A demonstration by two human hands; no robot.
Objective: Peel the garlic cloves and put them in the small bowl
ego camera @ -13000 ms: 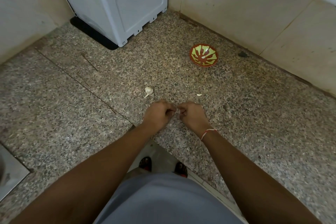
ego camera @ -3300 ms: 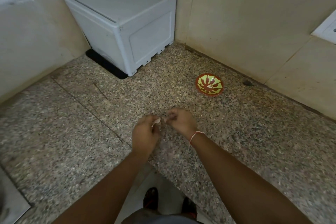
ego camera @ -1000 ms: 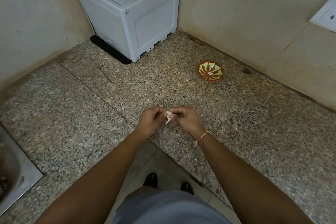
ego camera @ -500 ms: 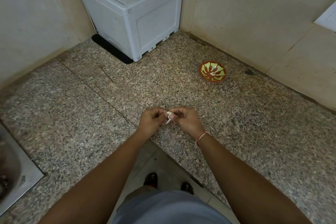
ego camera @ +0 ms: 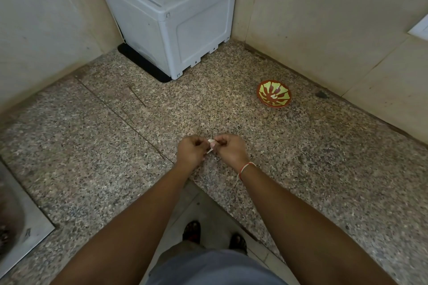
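Above the speckled surface (ego camera: 301,157), left hand (ego camera: 191,151) and right hand (ego camera: 229,149) pinch one garlic clove (ego camera: 210,143) between curled fingers. The small bowl (ego camera: 274,93) sits well apart, near the wall.

open counter (ego camera: 231,109) hands-to-small bowl (ego camera: 274,93) | white box (ego camera: 169,11) blocks back-left corner | walls behind

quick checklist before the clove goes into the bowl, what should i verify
1. Garlic clove gripped by both hands: ok, left hand and right hand pinch it.
2. Peel fully off: not ok, a strip hangs below the fingers.
3. Small bowl upright: ok.
4. Path to bowl over the granite counter: ok, nothing between.
5. Room in bowl: ok, only a few pale pieces inside.
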